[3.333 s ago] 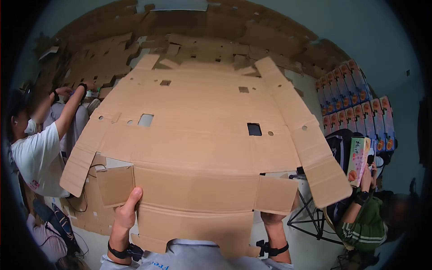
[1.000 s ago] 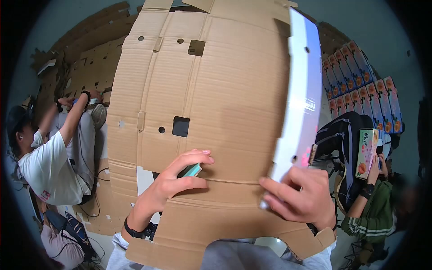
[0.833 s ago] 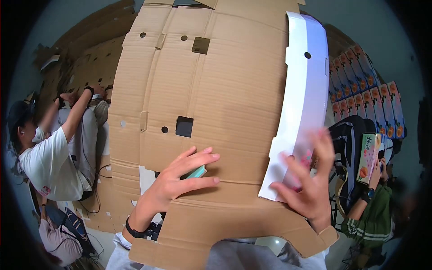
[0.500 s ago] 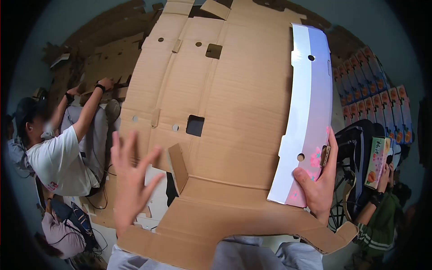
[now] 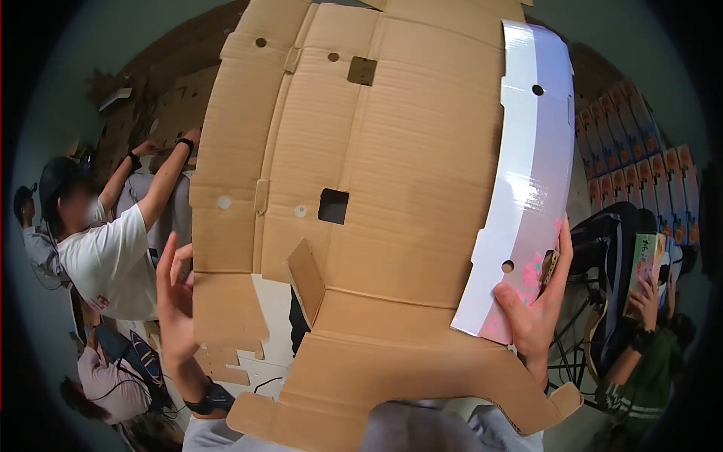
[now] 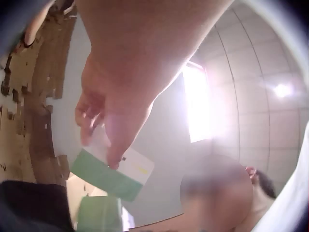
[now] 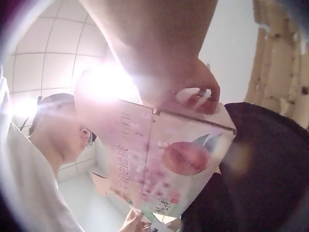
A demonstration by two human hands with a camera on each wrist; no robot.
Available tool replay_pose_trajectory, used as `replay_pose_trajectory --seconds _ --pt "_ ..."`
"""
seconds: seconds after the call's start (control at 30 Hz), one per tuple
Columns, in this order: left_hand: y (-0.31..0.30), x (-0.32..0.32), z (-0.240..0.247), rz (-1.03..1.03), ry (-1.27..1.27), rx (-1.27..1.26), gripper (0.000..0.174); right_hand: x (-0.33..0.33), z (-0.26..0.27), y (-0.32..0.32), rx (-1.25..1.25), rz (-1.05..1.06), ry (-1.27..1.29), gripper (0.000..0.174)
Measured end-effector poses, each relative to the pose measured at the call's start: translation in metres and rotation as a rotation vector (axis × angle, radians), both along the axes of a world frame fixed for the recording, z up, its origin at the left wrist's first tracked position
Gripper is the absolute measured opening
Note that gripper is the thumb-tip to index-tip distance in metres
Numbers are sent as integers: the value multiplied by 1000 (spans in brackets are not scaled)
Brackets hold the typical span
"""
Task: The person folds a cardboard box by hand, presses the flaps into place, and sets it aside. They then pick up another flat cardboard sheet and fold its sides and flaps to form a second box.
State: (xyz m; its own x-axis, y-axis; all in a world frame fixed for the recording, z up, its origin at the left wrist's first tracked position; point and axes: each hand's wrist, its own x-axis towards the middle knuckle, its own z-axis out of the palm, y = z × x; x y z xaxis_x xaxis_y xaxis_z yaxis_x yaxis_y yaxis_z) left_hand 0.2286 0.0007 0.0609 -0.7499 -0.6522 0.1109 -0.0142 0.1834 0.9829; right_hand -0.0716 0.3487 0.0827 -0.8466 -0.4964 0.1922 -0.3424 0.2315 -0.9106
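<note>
Head view shows the left hand upright, fingers loosely extended at the near left edge of the cardboard, whose folded right side the right hand grips, thumb on top.

Floor: pale, visible only in patches; the large sheet blocks the middle of the head view. Whether the sheet bears on anything below, cannot tell.

Lower left, in the gap under the sheet's flap: brown scraps with notched edges, lying flat on the floor. Thin black cable just beside them, curved.

Far left: more flattened cardboard with small holes, apparently spread over the floor; dim.

Right: printed boxes in two adjacent rows, upright; their bases partly hidden. Nearer, black legs of a seat or stand, crossing; feet indistinct.
</note>
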Motion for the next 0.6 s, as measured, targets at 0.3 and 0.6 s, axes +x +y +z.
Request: replay_pose_trajectory --seconds 0.3,0.6 --pt "18 -30 39 -20 66 -843 80 7 6 -12 10 17 -26 110" --pt "66 -66 78 -329 22 -981 48 0 16 -19 71 141 60 112"
